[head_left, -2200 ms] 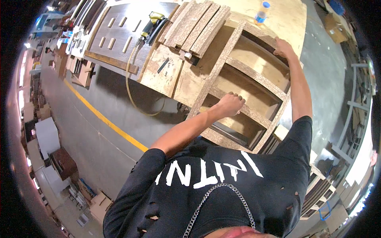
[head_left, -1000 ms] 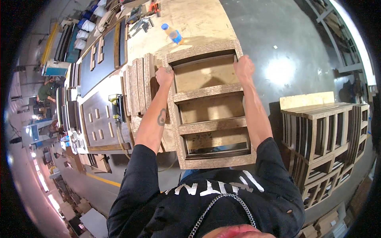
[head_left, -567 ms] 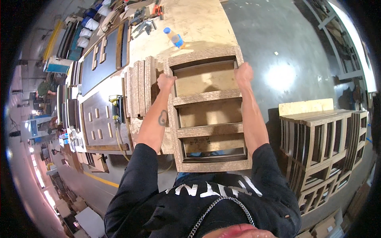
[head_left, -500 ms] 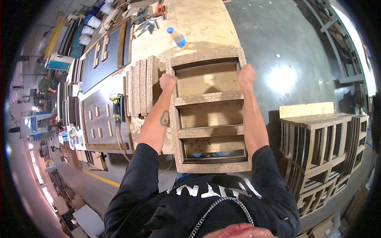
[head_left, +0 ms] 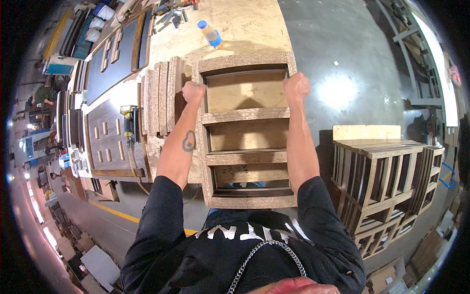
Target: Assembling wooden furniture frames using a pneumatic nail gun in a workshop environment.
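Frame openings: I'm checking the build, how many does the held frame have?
3: the top one between the left hand and right hand, the middle, the bottom nearest the person.

Bright overhead light; floor glare; warped edges.

Grey concrete floor (head_left: 342, 59), glossy, with bright glare patch right of centre. Yellow floor line (head_left: 122, 215) at lower left. Long workbench (head_left: 235, 24) with chipboard top ahead. Stacked chipboard frames (head_left: 387, 171) at right. Cardboard pieces (head_left: 100, 264) lower left.
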A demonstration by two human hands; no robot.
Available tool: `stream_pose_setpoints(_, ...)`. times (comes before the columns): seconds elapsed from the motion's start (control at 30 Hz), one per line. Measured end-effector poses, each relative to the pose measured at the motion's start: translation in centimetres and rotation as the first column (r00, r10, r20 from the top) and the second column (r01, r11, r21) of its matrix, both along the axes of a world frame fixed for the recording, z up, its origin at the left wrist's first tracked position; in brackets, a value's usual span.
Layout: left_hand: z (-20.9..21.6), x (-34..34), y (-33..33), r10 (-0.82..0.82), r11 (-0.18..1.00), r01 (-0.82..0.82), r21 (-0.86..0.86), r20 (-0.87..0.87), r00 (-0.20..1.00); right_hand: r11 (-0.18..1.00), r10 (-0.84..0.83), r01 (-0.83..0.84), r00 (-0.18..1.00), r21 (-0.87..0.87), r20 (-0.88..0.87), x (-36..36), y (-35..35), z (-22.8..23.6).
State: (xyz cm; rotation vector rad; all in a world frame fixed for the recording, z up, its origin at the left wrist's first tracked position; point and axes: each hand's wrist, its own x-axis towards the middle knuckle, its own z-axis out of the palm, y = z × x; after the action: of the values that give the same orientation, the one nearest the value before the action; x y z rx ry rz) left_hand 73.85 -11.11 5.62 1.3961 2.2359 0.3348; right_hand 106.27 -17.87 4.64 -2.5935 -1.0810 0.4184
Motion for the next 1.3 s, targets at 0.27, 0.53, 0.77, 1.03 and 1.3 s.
stream_pose_setpoints(0.27,-0.5,-2.6,-4.7,0.035,0.999,-0.021,-0.044,0.332,0.943,0.987,0.124,-0.145,0.964,-0.075,-0.236,1.9,-3.1,2.1)
stream_pose_setpoints(0.53,3.8,-9.8,-32.2,-0.056,0.916,0.261,-0.305,0.546,0.836,0.977,-0.061,-0.104,0.703,-0.187,-0.709,-1.5,-29.3,6.7)
stream_pose_setpoints(0.77,5.5,-7.7,-35.8,0.129,0.907,0.099,-0.41,0.494,0.86,0.947,-0.149,-0.1,0.707,-0.307,-0.691,-3.3,-35.3,7.5)
stream_pose_setpoints(1.03,4.5,-7.3,-37.2,0.281,0.882,-0.063,-0.468,0.414,0.866,0.972,-0.165,-0.029,0.619,-0.233,-0.768,-2.5,-37.0,5.5)
stream_pose_setpoints(1.3,3.8,-8.5,-36.8,0.374,0.86,-0.014,-0.511,0.61,0.698,0.921,-0.306,-0.051,0.519,-0.386,-0.798,-2.7,-36.7,5.6)
